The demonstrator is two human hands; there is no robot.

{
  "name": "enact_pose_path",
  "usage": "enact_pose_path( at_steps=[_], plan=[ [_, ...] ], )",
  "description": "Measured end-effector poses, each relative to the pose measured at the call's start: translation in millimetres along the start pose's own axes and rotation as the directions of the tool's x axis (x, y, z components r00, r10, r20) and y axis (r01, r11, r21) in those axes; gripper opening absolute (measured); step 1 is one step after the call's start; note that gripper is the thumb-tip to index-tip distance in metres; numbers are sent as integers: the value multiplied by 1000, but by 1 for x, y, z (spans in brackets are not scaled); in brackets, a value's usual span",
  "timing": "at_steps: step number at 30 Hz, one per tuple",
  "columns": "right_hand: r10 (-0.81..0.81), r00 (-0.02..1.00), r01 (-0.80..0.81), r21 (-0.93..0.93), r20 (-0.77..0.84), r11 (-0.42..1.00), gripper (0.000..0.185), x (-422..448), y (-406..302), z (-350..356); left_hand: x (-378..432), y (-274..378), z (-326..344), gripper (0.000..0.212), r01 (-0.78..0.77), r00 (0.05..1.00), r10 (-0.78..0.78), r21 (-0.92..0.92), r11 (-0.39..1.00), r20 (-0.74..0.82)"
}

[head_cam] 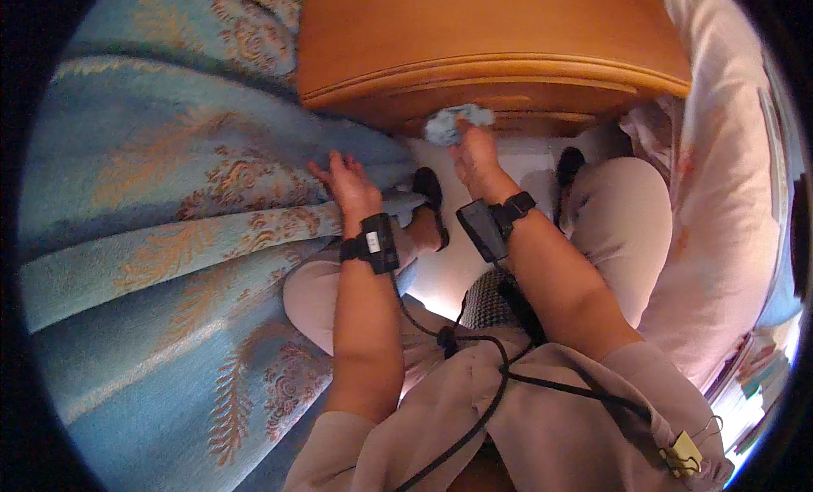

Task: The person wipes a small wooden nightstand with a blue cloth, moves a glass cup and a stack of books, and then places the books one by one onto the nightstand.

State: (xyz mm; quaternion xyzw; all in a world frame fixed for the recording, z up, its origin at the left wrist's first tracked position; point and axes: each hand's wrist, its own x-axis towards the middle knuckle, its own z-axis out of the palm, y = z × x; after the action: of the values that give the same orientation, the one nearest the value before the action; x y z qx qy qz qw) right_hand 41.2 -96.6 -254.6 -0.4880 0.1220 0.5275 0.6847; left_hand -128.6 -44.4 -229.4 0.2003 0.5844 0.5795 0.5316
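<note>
A crumpled pale blue cloth (457,120) is held in my right hand (479,155), close to the front of a wooden cabinet (489,22) with a moulded, curved top edge. The cloth hides part of that front. My left hand (348,181) is raised with its fingers apart, holding nothing. It is nearest to a blue patterned curtain (159,238) on the left; whether the fingertips touch the fabric I cannot tell. Each wrist bears a black strapped device, the left one (376,243) and the right one (486,225).
Black cables (502,365) run from the wrist devices across my lap. Pale bedding (718,193) hangs along the right side. Between my dark shoes lies a light floor (454,231). A binder clip (686,454) sits on my sleeve. Stacked items (756,371) stand at the far right.
</note>
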Motion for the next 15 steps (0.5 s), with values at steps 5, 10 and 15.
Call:
enact_pose_path(
  at_steps=[5,10,15],
  plan=[
    [276,822,-310,-16,498,951,24,-18,14,75,-9,4,8,69,-6,999,10,-90,996,41],
    [321,728,-313,-123,606,942,24,-17,20,91,-12,-2,7,68,-20,978,67,-229,973,199],
    [363,852,-329,-155,377,932,32,-2,2,6,-10,-15,4,63,106,973,-85,-86,991,214]
  ],
)
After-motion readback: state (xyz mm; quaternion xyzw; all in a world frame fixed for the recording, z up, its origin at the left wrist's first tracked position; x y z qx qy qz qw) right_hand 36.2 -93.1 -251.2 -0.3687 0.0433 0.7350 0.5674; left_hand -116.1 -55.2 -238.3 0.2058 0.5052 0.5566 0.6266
